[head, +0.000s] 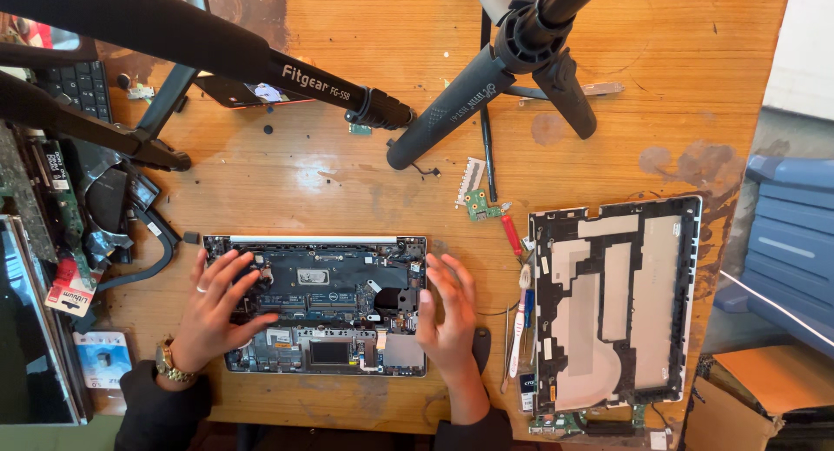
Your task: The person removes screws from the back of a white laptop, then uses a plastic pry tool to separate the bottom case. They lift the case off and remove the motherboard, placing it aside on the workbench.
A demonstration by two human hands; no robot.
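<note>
**Both hands flat on an opened laptop base**

On a worn wooden table [608, 34], an opened laptop base [317, 305] lies with its boards and parts showing, directly under and between the two hands. The left hand [213, 308] rests on the base's left part, fingers spread and open, gripping nothing; a ring on one finger, a gold watch [172, 364] at the wrist. The right hand [447, 316] lies on the base's right edge, open too, fingers straight and together, holding nothing.

Just right of the right hand: a toothbrush [519, 321] and a red-handled screwdriver [512, 235], then the removed bottom cover [612, 303] lying inside-up, close beside them. Above the right hand, a small green circuit board [480, 208] and a black stick. Above both hands, black tripod legs [452, 112] cross the table. Left of the left hand: a pile of laptop parts and cables [95, 208], a keyboard [78, 86] farther up. Below-left of the left wrist, a small white packet [102, 360].
</note>
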